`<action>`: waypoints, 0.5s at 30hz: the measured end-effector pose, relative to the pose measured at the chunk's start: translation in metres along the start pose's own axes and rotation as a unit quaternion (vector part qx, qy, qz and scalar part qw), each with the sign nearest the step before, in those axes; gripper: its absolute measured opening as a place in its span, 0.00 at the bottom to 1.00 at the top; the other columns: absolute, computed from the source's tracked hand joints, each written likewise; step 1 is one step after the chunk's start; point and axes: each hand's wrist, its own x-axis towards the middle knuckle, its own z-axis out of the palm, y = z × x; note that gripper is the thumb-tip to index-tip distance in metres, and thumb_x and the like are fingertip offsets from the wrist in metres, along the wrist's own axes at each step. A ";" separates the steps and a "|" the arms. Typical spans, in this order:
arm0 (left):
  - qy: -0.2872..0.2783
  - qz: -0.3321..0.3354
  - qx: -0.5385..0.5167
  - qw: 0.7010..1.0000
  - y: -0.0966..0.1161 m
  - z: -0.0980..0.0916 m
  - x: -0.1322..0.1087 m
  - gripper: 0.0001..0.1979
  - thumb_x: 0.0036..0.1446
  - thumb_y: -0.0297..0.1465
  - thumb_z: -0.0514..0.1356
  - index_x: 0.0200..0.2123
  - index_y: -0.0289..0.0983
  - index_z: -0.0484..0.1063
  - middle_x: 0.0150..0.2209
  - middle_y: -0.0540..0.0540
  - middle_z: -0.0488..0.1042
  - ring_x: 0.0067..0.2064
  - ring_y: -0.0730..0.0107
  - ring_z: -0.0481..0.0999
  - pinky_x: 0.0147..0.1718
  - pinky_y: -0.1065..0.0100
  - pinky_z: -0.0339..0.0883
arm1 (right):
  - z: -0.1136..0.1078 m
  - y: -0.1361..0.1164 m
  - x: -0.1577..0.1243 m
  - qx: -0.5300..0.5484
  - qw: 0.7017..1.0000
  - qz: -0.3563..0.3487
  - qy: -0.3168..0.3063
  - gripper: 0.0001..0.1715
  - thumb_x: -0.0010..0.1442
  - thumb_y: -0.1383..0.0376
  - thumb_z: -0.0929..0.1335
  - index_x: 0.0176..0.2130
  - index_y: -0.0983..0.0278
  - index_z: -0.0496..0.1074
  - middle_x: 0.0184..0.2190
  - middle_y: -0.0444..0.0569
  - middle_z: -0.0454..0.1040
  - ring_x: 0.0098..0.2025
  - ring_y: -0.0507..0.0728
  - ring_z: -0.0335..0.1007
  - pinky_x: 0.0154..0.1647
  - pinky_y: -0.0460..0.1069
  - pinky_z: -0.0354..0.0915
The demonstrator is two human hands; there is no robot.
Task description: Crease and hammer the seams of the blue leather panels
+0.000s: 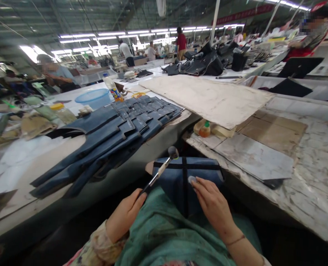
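Observation:
My left hand (127,212) is closed round the dark handle of a hammer (160,171), whose rounded grey head points up and away from me. Across my lap lies a blue panel with black straps (168,177), partly covered by my green apron (164,229). Over that panel, my right hand (212,201) pinches a small whitish, translucent piece (192,179) between thumb and fingers. Its exact kind is too blurred to tell.
Overlapping blue panels (125,125) cover the left table. A pale board (205,96) bridges toward the right table, where a small orange bottle (205,130) and cardboard (274,131) lie. Farther back are a blue basin (93,96), a drink bottle (112,88), black bags (205,61) and several people.

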 end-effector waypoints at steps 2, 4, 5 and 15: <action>0.019 -0.043 0.015 0.999 -0.016 -0.010 -0.014 0.19 0.58 0.46 0.47 0.33 0.38 0.68 0.27 0.49 0.72 0.30 0.68 0.71 0.34 0.70 0.65 | 0.001 0.001 -0.001 0.001 1.000 -0.005 0.000 0.18 0.63 0.68 0.59 0.50 0.60 0.69 0.47 0.50 0.72 0.47 0.56 0.68 0.50 0.54 0.67; 0.033 -0.065 0.009 0.997 -0.028 -0.017 -0.024 0.20 0.57 0.47 0.48 0.36 0.38 0.69 0.31 0.47 0.75 0.35 0.65 0.73 0.38 0.69 0.67 | 0.003 0.003 -0.001 -0.002 1.000 -0.010 0.000 0.18 0.63 0.68 0.59 0.50 0.60 0.69 0.47 0.50 0.72 0.47 0.57 0.68 0.50 0.54 0.67; 0.049 -0.069 0.002 0.996 -0.033 -0.020 -0.028 0.21 0.56 0.48 0.48 0.39 0.38 0.69 0.34 0.46 0.76 0.38 0.63 0.74 0.41 0.68 0.67 | 0.003 0.004 -0.001 -0.006 1.000 -0.012 0.001 0.17 0.63 0.68 0.59 0.50 0.60 0.69 0.47 0.50 0.72 0.47 0.57 0.68 0.49 0.54 0.67; 0.062 -0.081 -0.093 0.990 -0.061 -0.001 -0.009 0.29 0.50 0.56 0.48 0.41 0.40 0.71 0.30 0.44 0.74 0.35 0.59 0.76 0.31 0.63 0.72 | 0.007 0.008 0.002 -0.014 0.998 -0.047 0.051 0.22 0.62 0.62 0.60 0.55 0.61 0.63 0.43 0.50 0.74 0.43 0.58 0.72 0.42 0.51 0.71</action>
